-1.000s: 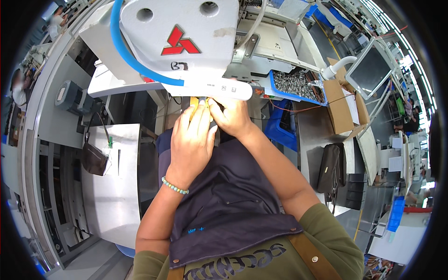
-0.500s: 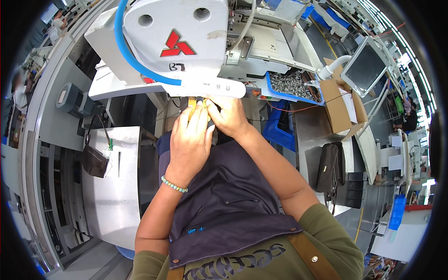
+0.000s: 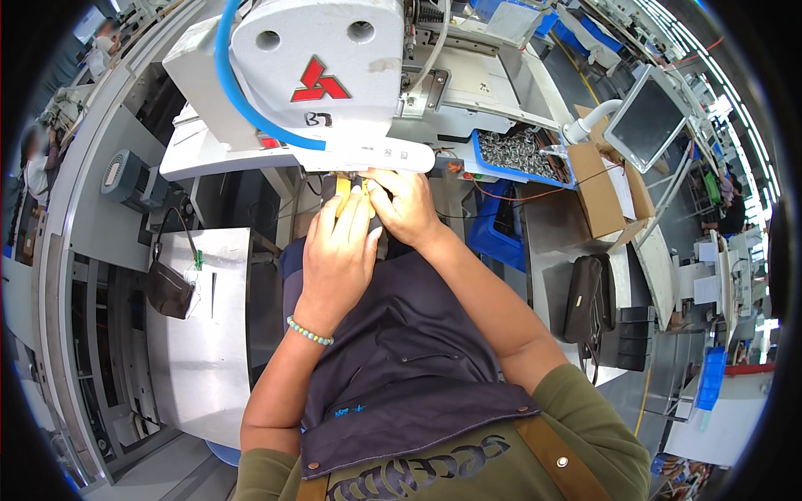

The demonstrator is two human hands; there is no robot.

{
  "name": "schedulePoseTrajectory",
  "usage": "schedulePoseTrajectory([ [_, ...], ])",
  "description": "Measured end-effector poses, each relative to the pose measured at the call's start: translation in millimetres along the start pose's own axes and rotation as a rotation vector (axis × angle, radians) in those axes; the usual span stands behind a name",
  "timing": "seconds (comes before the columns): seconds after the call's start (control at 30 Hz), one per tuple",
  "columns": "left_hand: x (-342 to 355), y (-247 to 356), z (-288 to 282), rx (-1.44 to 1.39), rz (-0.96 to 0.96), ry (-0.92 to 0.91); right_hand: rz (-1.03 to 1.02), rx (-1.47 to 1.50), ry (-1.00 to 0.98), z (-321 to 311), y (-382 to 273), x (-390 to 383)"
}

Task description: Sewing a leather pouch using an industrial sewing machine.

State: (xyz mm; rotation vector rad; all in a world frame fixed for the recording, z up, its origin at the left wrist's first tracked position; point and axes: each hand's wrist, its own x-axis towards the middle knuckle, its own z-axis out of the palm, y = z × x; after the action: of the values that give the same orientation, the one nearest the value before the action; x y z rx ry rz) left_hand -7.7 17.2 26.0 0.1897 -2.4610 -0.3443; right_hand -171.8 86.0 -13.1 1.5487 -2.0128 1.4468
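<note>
Two hands up at the machine (image 3: pixel 355 63), close together. Left hand (image 3: pixel 338 257): fingers straight, side by side, tips on a yellow piece (image 3: pixel 343 192); cannot tell whether they grip it. Right hand (image 3: pixel 408 210): fingers bent, tips partly hidden beside the same piece; cannot tell whether they are closed on it. Piece lies by the white bar (image 3: pixel 359 155), beyond my apron (image 3: pixel 401 334). Bracelet (image 3: pixel 311 331) on my left wrist. Blue hose (image 3: pixel 242 110) curves down to the bar. To my right: blue tray (image 3: pixel 528 174) of metal parts (image 3: pixel 514 152), carton (image 3: pixel 593 190), screen (image 3: pixel 647 117). Nearer me, black bag (image 3: pixel 589 296) on that side; dark pouch (image 3: pixel 170 290) on the left table (image 3: pixel 200 359).
</note>
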Motion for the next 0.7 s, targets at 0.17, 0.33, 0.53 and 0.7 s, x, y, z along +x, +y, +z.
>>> schedulePoseTrajectory([
  [0.17, -7, 0, -5, -0.003, 0.026, -0.042, 0.015, -0.010, 0.009, -4, -5, -1],
  [0.33, -7, 0, -19, -0.060, -0.024, -0.006, 0.051, 0.010, -0.008, 0, -3, 4],
  [0.53, -22, -8, -35, -0.127, -0.046, 0.014, 0.024, 0.013, 0.013, 4, 4, 14],
  [0.7, -32, -20, -47, -0.131, -0.088, 0.093, -0.028, -0.113, 0.021, 6, 8, 23],
])
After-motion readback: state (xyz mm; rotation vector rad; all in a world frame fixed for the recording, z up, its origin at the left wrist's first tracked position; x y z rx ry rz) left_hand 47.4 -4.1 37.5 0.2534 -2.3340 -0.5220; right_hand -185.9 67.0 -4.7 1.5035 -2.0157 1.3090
